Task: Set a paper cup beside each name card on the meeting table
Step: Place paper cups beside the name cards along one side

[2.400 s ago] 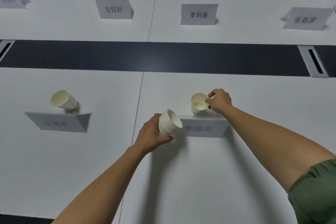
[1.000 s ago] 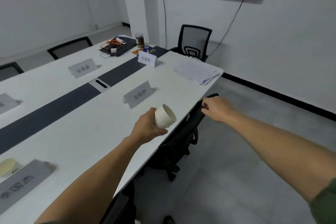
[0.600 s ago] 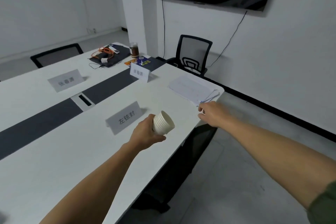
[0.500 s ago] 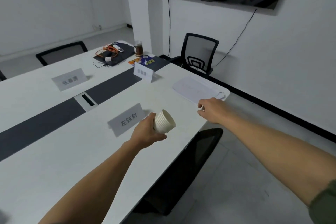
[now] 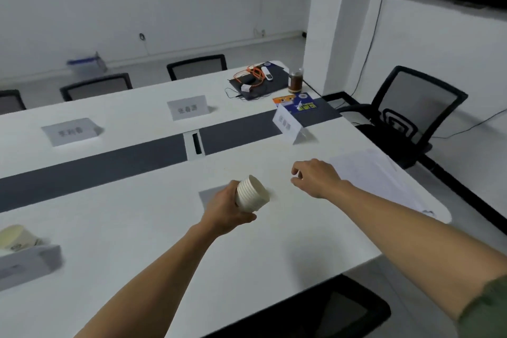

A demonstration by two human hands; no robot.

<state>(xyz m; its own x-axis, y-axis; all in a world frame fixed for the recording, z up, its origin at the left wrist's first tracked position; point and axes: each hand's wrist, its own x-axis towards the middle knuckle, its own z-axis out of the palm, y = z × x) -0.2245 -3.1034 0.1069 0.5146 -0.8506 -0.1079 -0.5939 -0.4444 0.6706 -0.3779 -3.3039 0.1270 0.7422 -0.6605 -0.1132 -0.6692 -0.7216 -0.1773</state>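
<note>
Paper cups (image 5: 252, 197), nested in one stack, sit clamped in the curled fingers of the left hand (image 5: 223, 208), just above a half-hidden name card (image 5: 209, 195). The right hand (image 5: 318, 179), loosely curled and empty, hovers near the stack. Tightly nested cups may come away in pairs, and a hard tug could topple the card on the meeting table (image 5: 131, 228).

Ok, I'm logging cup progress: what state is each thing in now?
left hand, grips the cup stack.
cup stack, nested, tilted, held over the table.
right hand, loosely curled, holding nothing.
single cup, set down by the near-left name card.
name card behind the stack, no cup beside it.
end name card, standing, no cup beside it.
jar, upright, brown contents.
</note>
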